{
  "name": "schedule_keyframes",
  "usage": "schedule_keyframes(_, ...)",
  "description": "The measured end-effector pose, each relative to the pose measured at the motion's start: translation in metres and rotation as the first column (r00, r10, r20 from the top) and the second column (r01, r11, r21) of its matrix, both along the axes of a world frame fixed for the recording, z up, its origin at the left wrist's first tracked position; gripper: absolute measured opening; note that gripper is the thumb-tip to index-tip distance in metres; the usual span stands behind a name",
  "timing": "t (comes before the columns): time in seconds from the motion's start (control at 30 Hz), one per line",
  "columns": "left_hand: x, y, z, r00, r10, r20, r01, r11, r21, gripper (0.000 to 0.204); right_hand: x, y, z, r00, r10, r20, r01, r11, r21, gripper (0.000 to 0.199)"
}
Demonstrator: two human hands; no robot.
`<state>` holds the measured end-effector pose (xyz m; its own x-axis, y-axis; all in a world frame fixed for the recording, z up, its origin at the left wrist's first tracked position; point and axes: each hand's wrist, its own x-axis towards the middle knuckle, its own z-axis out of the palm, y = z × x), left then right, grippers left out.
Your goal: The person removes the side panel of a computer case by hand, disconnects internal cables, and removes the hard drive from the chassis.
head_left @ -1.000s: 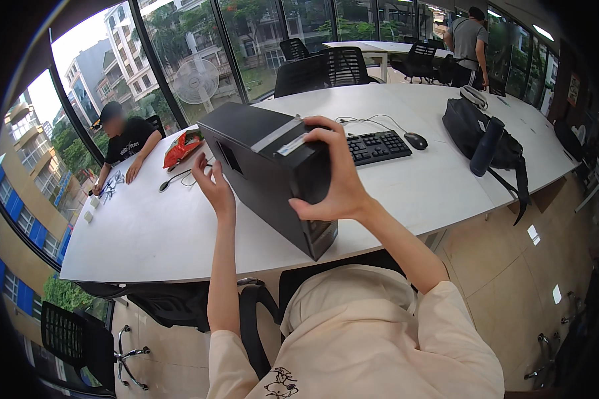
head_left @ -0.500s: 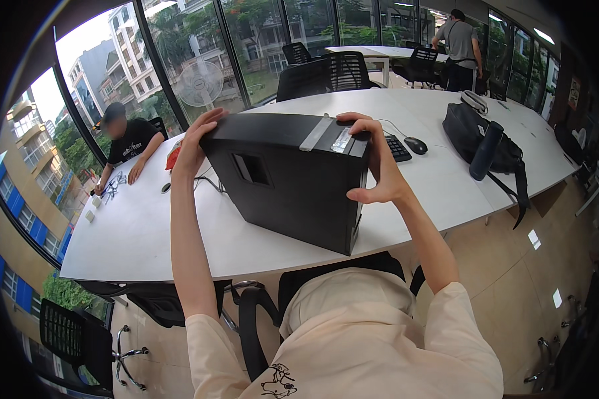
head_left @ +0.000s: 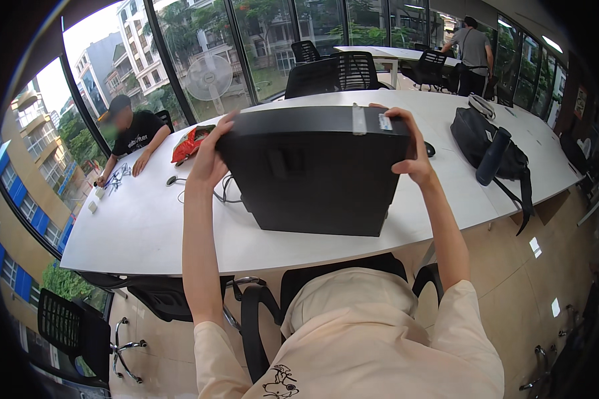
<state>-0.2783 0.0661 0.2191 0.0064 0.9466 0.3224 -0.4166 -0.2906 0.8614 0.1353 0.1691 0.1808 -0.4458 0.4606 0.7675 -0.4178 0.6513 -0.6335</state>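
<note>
A black computer case (head_left: pixel 319 179) stands upright on the white table in front of me, its broad side facing me. My left hand (head_left: pixel 211 149) grips its upper left corner. Around the upper right corner my right hand (head_left: pixel 412 147) is closed, thumb on the near face and fingers over the top. A strip of light tape (head_left: pixel 359 120) crosses the top edge, with a small pale label (head_left: pixel 385 122) beside it. Whether the case's bottom rests fully on the table or is slightly raised, I cannot tell. Behind the case, cables (head_left: pixel 229 190) show at its left.
On the white table (head_left: pixel 140 233) lie a red bag (head_left: pixel 192 143) at the left, a mouse (head_left: pixel 430 150), a black backpack (head_left: pixel 469 136) and a dark bottle (head_left: pixel 493 157) at the right. A seated person (head_left: pixel 136 130) handles thin cables at the far left. Another person (head_left: pixel 472 53) stands far back.
The computer case has turned so its broad side now faces me more squarely, its right end swinging away and rightward. Both hands have moved with it. The keyboard is now hidden behind it.
</note>
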Motion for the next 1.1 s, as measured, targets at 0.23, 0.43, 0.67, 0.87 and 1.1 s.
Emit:
schedule_keyframes(0.23, 0.037, -0.023, 0.0, 0.739, 0.252, -0.625, -0.203, 0.968, 0.15, 0.092, 0.033, 0.029, 0.008, 0.99, -0.144, -0.004, 0.141, 0.972, -0.187, 0.113)
schedule_keyframes(0.43, -0.004, -0.021, -0.02, 0.919, 0.092, -0.384, -0.111, 0.993, -0.027, 0.085, 0.043, 0.013, 0.062, 0.9, -0.429, 0.08, 0.415, 0.897, 0.15, 0.081)
schedule_keyframes(0.67, -0.006, -0.034, -0.093, 0.553, 0.313, -0.772, -0.327, 0.934, 0.144, 0.025, -0.052, -0.045, 0.117, 0.865, -0.452, 0.218, 0.26, 0.775, 0.576, 0.037)
schedule_keyframes(0.87, 0.034, -0.052, -0.108, 0.42, 0.591, -0.688, -0.446, 0.795, 0.411, 0.024, -0.153, -0.058, 0.12, 0.695, -0.53, 0.486, 0.097, 0.739, 0.667, 0.063)
schedule_keyframes(1.1, 0.034, -0.044, -0.117, 0.388, 0.681, -0.621, -0.481, 0.724, 0.494, 0.019, -0.184, -0.046, 0.104, 0.558, -0.568, 0.605, 0.045, 0.749, 0.661, 0.096)
